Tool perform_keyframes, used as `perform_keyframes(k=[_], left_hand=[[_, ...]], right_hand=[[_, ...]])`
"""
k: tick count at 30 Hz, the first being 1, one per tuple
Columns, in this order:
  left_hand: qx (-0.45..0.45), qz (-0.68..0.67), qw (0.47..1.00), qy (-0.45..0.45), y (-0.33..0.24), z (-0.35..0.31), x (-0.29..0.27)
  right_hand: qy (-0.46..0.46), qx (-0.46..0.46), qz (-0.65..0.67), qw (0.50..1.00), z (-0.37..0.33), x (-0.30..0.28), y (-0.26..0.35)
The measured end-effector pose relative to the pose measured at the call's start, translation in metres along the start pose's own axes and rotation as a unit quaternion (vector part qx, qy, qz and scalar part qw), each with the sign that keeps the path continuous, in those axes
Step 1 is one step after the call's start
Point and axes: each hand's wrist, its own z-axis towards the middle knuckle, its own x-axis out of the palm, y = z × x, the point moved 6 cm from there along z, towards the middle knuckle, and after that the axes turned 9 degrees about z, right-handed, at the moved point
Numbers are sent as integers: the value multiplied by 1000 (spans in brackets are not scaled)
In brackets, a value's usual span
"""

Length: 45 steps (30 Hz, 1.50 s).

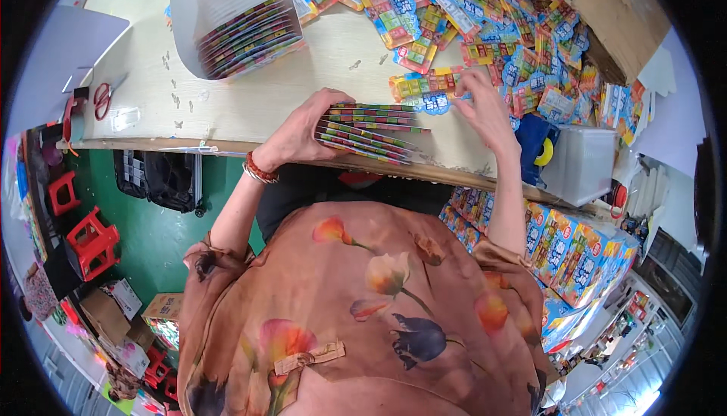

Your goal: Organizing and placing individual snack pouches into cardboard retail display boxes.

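Note:
My left hand point(314, 126) is wrapped round the left end of a stack of flat colourful packets point(371, 129), which stand on edge near the front of the table. The stack fans apart towards its right end. To its right, my right hand point(485, 105) has its fingers curled, thumb and forefinger at the right end of a single flat packet point(424, 84) with a blue scalloped part. That packet lies just beyond the stack; the exact grip of the fingertips is hard to make out.
A white box point(185, 33) holding a row of packets stands back left. Loose packets point(485, 18) heap across the back right. Red scissors point(102, 101), a yellow tape roll point(544, 152) and a clear plastic bin point(581, 164) sit at the sides. Printed boxes point(575, 253) are stacked below right.

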Motion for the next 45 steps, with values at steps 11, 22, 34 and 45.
perform_keyframes(k=[11, 22, 34, 45], left_hand=[[8, -16, 1000, 11, -2, 0, 8], [19, -31, 999, 12, 2, 3, 9], [-24, -33, 997, 59, 9, 6, 10], [18, -98, 995, -4, 4, 7, 11]], right_hand=[[104, 38, -75, 991, 18, -1, -1], [-35, -138, 405, 903, 8, 30, 33], [-56, -175, 194, 964, -2, 5, 76], [-50, -56, 491, 868, 12, 7, 48]])
